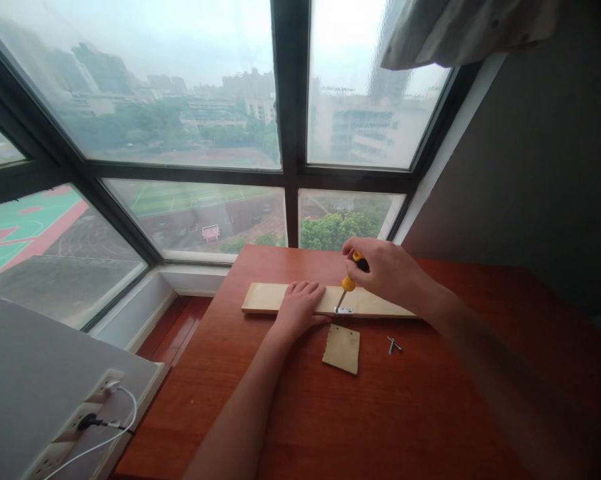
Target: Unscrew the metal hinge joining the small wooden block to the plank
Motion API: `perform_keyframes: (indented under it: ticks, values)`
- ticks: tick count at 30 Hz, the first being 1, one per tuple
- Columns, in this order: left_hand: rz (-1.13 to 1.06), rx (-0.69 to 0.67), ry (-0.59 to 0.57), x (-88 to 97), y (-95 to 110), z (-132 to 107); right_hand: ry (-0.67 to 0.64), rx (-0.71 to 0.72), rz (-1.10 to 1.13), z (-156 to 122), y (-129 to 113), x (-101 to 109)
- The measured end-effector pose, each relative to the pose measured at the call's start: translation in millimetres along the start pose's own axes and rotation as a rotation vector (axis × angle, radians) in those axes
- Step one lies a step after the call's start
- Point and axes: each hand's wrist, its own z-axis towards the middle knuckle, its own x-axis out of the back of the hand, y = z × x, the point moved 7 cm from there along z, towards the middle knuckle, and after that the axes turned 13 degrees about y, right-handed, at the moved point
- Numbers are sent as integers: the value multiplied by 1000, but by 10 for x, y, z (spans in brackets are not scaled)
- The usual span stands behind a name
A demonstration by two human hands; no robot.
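A long pale wooden board lies across the table. My left hand holds it down, with the fingers over its top and the thumb at its front edge. In my right hand is a screwdriver with a yellow and black handle, the fingers closed round it. Its shaft slants down to a small metal hinge at the board's front edge; whether a screw sits under the tip I cannot tell. In front lies a small squarish wooden piece with two dark holes near its far edge.
A few loose screws lie on the reddish-brown table, right of the small wooden piece. Large windows with dark frames rise behind the table. At the lower left, plugs and a white cable stick out from wall sockets.
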Motion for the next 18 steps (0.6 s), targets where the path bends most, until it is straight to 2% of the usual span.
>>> perform_keyframes:
  ticks: [5,11,18]
  values:
    - [-2,4,0,7,3,1,-59,12,129,-34,-29,-13]
    - [2,9,-3,1,0,1,39,-62,-161,-12,44,18]
    - [-10,14,-11,14,3,3,-41,5,72,-47,11,-7]
